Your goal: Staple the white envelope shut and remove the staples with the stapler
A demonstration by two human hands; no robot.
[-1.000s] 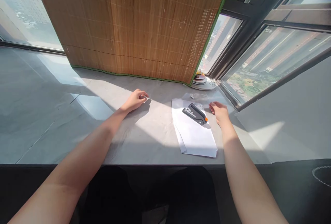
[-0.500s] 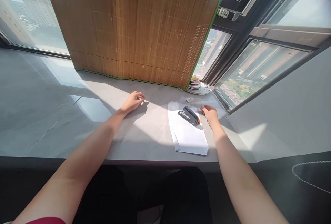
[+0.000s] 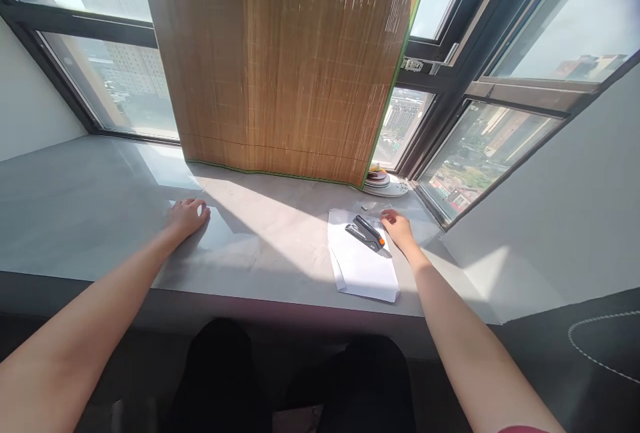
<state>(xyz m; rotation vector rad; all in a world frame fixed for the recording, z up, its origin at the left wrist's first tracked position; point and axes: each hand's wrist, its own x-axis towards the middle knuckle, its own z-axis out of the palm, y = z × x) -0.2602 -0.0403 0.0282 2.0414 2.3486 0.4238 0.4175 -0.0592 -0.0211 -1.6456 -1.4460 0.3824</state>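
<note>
A black stapler (image 3: 367,234) with an orange end lies on a small stack of white paper sheets (image 3: 363,265) on the grey window ledge (image 3: 270,246). My right hand (image 3: 399,228) rests just right of the stapler at the paper's far right corner, fingers loosely curled and holding nothing I can make out. Far to the left, my left hand (image 3: 187,216) lies palm down on the bare ledge with its fingers loosely bent, holding nothing.
A bamboo blind (image 3: 295,66) hangs down to the back of the ledge. White dishes (image 3: 384,181) are stacked in the back right corner by the window frame. A small pale bit (image 3: 364,206) lies beyond the paper. Dark floor lies below the ledge's front edge.
My left hand has slid well to the left along the ledge. The view has tilted up, showing more window. My right hand stays beside the stapler.
</note>
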